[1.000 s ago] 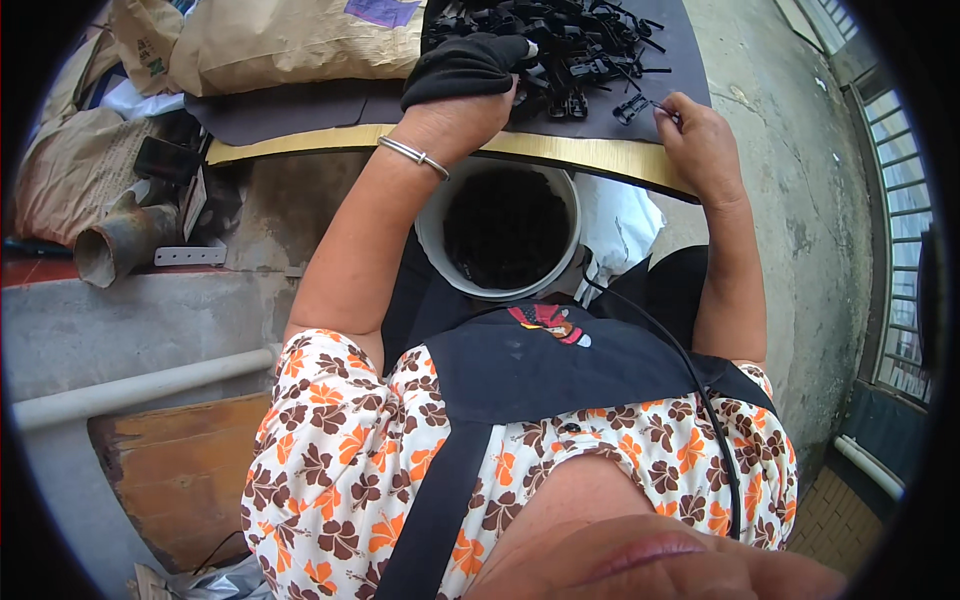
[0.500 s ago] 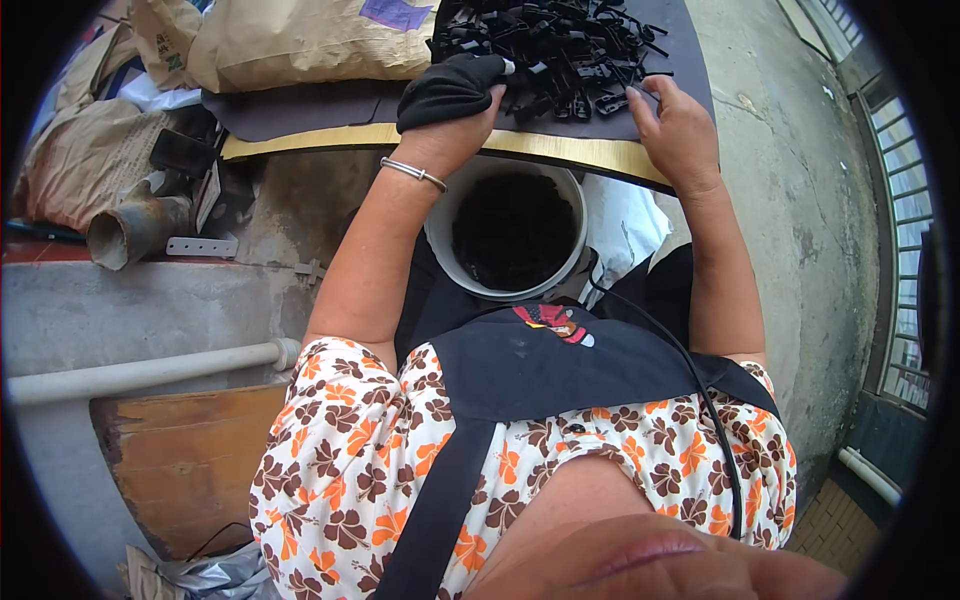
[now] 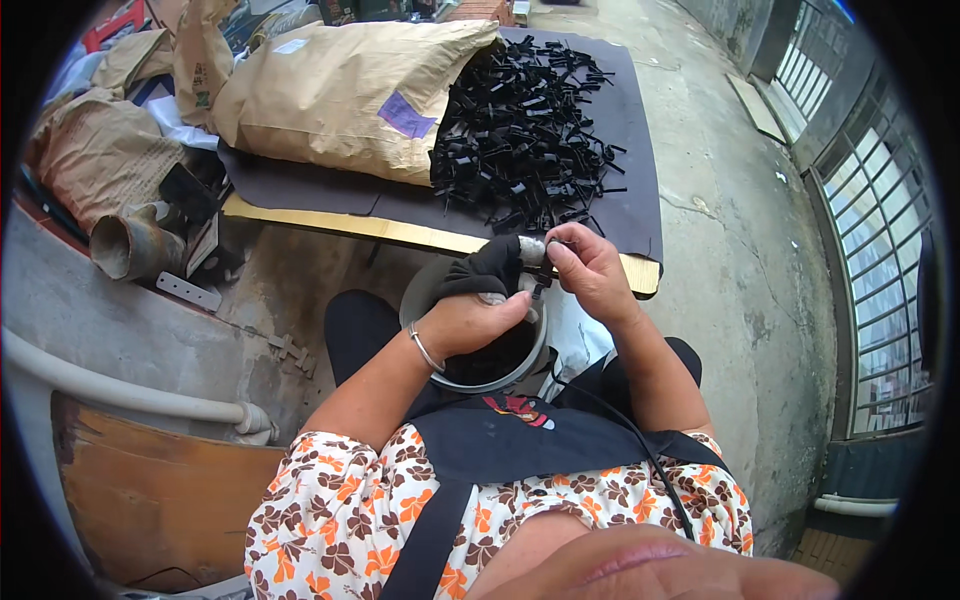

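Observation:
My left hand [image 3: 470,318], its fingers partly in a black covering with pale wrapping at the fingertips, is closed on a small black plastic part [image 3: 541,284]. The fingers of my right hand [image 3: 600,277] pinch the upper end of the same part; its exact shape is too small to make out. Both hands meet just off the table's near edge, above a white bucket [image 3: 407,305] that has dark contents. Beyond them, a heap of similar black plastic parts [image 3: 530,130] lies on the dark-covered table [image 3: 635,140].
A large brown paper sack [image 3: 320,100] lies on the table, its mouth at the heap. To the left are another paper sack [image 3: 95,150], a rusty pipe piece [image 3: 125,245] and a white pipe [image 3: 130,375]. A barred gate [image 3: 875,300] stands at the right.
Both hands have drawn back from the heap's near edge toward me and come together over the bucket, with a black part between them. The view has tilted up, showing more of the table.

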`<state>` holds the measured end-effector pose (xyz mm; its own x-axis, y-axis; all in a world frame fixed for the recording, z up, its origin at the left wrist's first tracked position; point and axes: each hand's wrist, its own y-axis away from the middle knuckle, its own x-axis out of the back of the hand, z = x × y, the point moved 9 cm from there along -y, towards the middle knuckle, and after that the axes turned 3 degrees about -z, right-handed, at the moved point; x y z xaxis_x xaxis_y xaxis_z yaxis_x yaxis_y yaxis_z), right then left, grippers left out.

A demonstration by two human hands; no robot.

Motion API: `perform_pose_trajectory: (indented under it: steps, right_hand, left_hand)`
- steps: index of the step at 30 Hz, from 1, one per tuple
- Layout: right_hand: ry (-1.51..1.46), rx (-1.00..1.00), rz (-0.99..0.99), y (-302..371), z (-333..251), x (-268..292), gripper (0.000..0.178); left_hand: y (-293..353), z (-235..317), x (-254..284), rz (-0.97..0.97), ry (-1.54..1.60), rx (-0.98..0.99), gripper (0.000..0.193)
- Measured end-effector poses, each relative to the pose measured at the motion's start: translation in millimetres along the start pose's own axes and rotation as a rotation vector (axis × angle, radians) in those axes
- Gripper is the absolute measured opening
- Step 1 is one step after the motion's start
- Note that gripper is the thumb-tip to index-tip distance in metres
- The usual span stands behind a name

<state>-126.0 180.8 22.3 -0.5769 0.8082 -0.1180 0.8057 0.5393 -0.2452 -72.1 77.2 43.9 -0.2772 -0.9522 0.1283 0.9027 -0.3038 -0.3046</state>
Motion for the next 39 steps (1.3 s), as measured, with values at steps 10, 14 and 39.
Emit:
perform_pose_trajectory:
  steps: [10, 14, 39]
  right_hand:
    - [0.301, 0.059, -0.035, 2, 7, -14, 0.023]
    - [0.621, 0.439, -0.11, 20, -48, -41, 0.037]
    - [0.35, -0.048, -0.031, -1, 19, -24, 0.026]
  left_hand:
    - [9, -30, 11, 0.157, 0.209, 0.272, 0.033]
    - [10, -35, 21, 0.204, -0.166, 0.238, 0.035]
    - [2, 9, 8, 0.292, -0.64, -0.215, 0.024]
